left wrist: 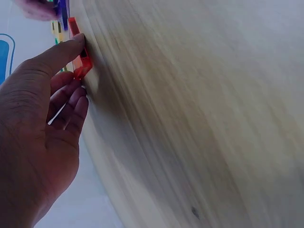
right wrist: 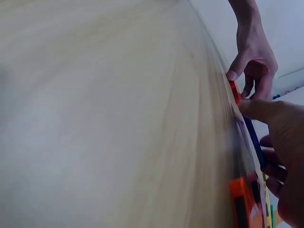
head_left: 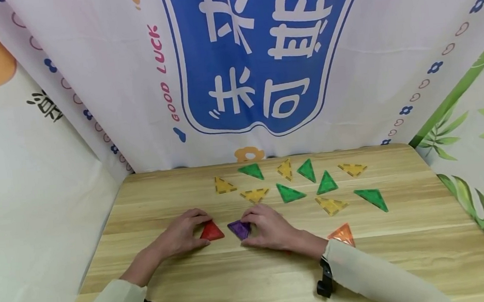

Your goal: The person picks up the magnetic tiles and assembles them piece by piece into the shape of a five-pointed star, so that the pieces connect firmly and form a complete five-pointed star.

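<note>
A red triangular tile [head_left: 212, 231] lies on the wooden table, pinched between the thumb and fingers of my left hand [head_left: 183, 233]. Just right of it, with a small gap between, my right hand [head_left: 269, 227] pinches a purple triangular tile [head_left: 239, 229]. The left wrist view shows the left thumb on one edge of the red tile [left wrist: 84, 64] and the fingertips at its other side. In the right wrist view the purple tile [right wrist: 254, 141] stretches between the right thumb and fingers.
Several green tiles [head_left: 290, 192] and several yellow tiles [head_left: 332, 205] lie scattered toward the back of the table [head_left: 255, 286]. An orange tile [head_left: 343, 235] is partly covered by the right forearm. A printed curtain [head_left: 130, 84] hangs behind the table.
</note>
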